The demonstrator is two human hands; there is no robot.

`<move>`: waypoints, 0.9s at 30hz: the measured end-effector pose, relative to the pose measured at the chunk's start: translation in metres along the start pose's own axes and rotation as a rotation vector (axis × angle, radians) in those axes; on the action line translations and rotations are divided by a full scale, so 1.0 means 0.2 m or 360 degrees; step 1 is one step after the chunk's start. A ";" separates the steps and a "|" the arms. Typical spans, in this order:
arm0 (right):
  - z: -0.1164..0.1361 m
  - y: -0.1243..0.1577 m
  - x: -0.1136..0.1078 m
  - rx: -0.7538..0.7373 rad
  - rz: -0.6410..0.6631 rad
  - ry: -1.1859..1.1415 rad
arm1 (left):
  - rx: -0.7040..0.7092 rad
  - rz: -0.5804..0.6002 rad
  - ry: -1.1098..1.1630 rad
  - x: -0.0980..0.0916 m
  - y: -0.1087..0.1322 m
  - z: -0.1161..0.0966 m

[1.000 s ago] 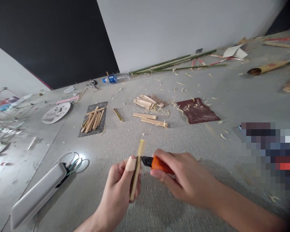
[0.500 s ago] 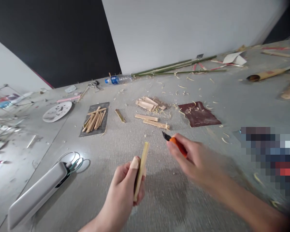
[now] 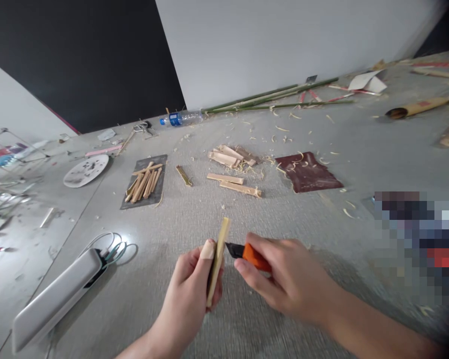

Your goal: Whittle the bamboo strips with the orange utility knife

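Note:
My left hand (image 3: 194,281) grips a flat strip of bamboo (image 3: 219,259), held tilted upright with its top end free above the thumb. A pale covering wraps the thumb tip. In my right hand (image 3: 284,271) is an orange utility knife (image 3: 255,257), its dark blade pointing left. The blade tip is at the right edge of the strip; whether it touches cannot be made out. Beyond the hands lie two bamboo strips (image 3: 240,188) and a small pile of bamboo pieces (image 3: 228,157) among curly shavings.
Left of centre, several sticks (image 3: 147,182) lie on dark sandpaper (image 3: 129,203); a brown sandpaper sheet (image 3: 310,174) is at right. A silver power bank (image 3: 60,299) with cables sits at near left. Farther back are a plastic bottle (image 3: 181,118), scissors (image 3: 144,127), and long green bamboo stems (image 3: 269,99).
My right hand has brought the knife down and left, from above the strip's right side to its edge. My left hand with the strip has hardly moved. The view has shifted slightly.

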State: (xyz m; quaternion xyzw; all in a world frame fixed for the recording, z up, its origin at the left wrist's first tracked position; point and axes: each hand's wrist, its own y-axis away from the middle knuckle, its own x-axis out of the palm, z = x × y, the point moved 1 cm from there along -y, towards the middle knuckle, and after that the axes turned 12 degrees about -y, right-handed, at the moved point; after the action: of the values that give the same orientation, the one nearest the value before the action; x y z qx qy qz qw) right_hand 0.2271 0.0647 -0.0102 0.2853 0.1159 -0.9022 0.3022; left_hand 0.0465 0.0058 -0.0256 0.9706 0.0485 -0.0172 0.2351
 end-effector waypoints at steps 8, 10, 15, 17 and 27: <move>0.00 0.00 0.01 -0.0028 0.0016 -0.0002 | 0.0074 0.0018 -0.0107 0.00 0.01 -0.02; 0.00 0.00 0.00 -0.0034 0.0018 -0.0004 | 0.0105 0.0019 -0.0157 0.00 0.01 -0.04; 0.01 0.01 0.00 -0.0010 0.0019 0.0034 | 0.0103 0.0004 -0.0255 0.00 0.03 -0.05; 0.02 0.01 0.02 -0.0012 -0.0005 0.0080 | 0.0092 -0.0006 -0.0258 -0.01 0.02 -0.04; -0.14 -0.09 -0.22 0.0344 -0.0765 0.0437 | -0.0119 0.0317 -0.0161 0.06 0.04 0.01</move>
State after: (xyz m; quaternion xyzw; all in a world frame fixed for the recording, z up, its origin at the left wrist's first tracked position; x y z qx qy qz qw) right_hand 0.2580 0.1105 -0.0074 0.3995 0.1231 -0.9080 0.0291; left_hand 0.0599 -0.0015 -0.0237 0.9591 -0.0596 -0.0408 0.2738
